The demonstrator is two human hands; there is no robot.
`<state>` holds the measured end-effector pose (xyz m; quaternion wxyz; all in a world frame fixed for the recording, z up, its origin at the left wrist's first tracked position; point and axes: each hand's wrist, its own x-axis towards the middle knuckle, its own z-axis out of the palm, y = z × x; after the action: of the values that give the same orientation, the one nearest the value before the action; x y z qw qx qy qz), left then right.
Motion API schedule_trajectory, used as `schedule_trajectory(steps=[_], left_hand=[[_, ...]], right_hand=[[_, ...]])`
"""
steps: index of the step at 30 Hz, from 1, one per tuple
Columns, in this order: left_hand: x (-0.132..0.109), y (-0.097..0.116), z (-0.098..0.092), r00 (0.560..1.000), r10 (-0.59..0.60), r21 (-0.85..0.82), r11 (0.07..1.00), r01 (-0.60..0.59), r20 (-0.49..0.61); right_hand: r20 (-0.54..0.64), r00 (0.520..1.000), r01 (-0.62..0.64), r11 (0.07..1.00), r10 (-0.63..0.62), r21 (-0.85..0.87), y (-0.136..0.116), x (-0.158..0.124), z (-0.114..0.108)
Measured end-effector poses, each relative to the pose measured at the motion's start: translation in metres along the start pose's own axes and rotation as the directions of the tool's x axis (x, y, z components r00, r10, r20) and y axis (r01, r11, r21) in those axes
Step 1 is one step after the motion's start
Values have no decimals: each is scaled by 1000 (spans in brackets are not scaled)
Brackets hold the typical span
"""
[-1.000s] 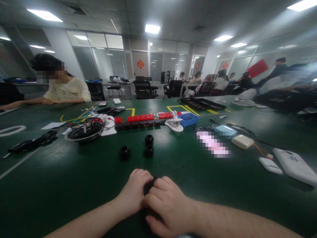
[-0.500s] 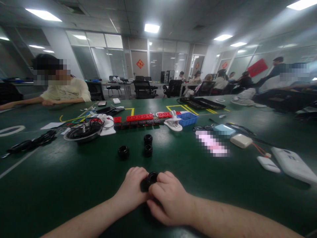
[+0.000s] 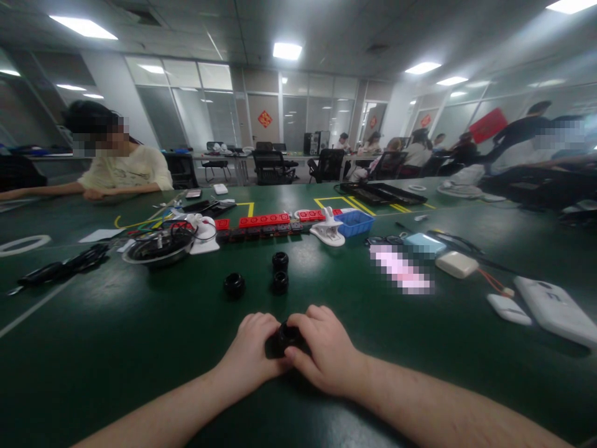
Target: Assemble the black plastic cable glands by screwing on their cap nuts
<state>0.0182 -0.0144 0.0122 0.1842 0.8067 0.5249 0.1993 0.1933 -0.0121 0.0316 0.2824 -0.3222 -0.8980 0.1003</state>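
Low in the head view, both hands meet around a round, hollow black fitting (image 3: 290,333), its dark opening facing up. My left hand (image 3: 254,345) is closed on its left side. From the right, my right hand (image 3: 326,348) grips it with the thumb in front and the fingers over the far rim. The fingers hide much of its lower part. Just beyond stand similar black fittings: one on the left (image 3: 234,285), and a front one (image 3: 280,282) close against a rear one (image 3: 280,261).
Behind the fittings lies a row of red blocks (image 3: 263,221), with a white stand (image 3: 328,230) and a blue bin (image 3: 354,222). A metal bowl (image 3: 158,247) holds dark parts at left. A power bank (image 3: 557,310) lies at right. Someone in a pale top (image 3: 125,168) sits across the table.
My right hand has shifted its grip, its thumb rising to the front of the fitting and its fingers reaching over the rim. My left hand stays nearly still.
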Motion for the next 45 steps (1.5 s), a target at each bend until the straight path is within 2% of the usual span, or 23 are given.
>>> schedule_trajectory(steps=[6,17,30,39,45], left_hand=[[0,2,0,1000,5,36,999,-5,-3],[-1,1,1,1000,0,33,999,0,10],[0,-2,3,1000,22,18,1000,-22,14],[-1,3,0,997,38,-2,999,-38,61],[-2,3,1,998,13,-28,1000,-11,67]], right_hand=[[11,998,-56,998,56,-39,3,1,0],[26,999,-41,997,42,-63,-2,0,1],[44,999,10,1000,-10,8,-6,1,0],[102,995,2,1000,-4,24,-8,0,-2],[101,991,81,996,-85,44,-7,0,-1]])
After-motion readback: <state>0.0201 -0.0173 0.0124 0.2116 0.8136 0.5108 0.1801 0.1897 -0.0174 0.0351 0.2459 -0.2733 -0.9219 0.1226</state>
